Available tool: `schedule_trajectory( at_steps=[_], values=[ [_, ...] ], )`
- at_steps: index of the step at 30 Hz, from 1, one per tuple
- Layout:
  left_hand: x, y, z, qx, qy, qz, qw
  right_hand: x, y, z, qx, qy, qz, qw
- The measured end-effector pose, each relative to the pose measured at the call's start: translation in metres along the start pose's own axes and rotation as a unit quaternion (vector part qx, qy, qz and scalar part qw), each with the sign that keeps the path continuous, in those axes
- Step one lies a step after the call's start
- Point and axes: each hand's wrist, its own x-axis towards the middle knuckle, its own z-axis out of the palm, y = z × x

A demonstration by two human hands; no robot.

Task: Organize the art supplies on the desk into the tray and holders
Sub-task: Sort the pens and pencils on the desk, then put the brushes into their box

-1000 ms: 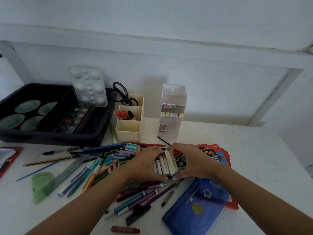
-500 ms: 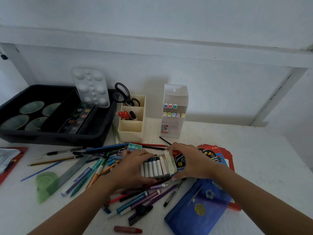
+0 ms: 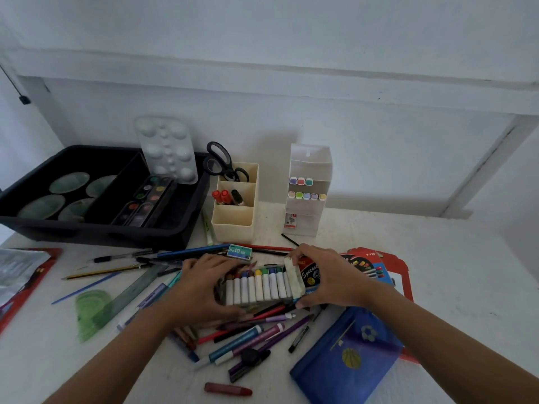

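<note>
Left grip (image 3: 201,290) slid left, drawing pastel tray (image 3: 259,287) further out of its sleeve (image 3: 310,275), more sticks showing | left grip curled round tray end, right grip (image 3: 329,278) pinching sleeve | box over pen pile (image 3: 248,336) on surface (image 3: 452,272), black tray (image 3: 87,233) well apart | I judge pastels not yet stowed

free: bare desk (image 3: 437,258) right of clear holder (image 3: 307,223) | blocked: pens (image 3: 189,252) — scattered before tray (image 3: 87,231) and cream holder (image 3: 233,225)

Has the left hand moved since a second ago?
Yes. Judged against the green staple box, the left hand has slid leftward, drawing the crayon row farther out of the crayon box that the right hand holds.
</note>
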Motion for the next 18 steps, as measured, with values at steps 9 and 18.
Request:
schedule_trajectory(
  at_steps=[9, 18],
  values=[
    [-0.009, -0.013, 0.002, -0.092, 0.016, 0.016, 0.996, 0.001, -0.011, 0.002, 0.019, 0.002, -0.004, 1.0],
    [0.002, -0.003, -0.002, -0.13, 0.028, 0.021, 0.991, 0.012, -0.032, 0.003, 0.032, 0.014, -0.031, 0.999]
  ],
)
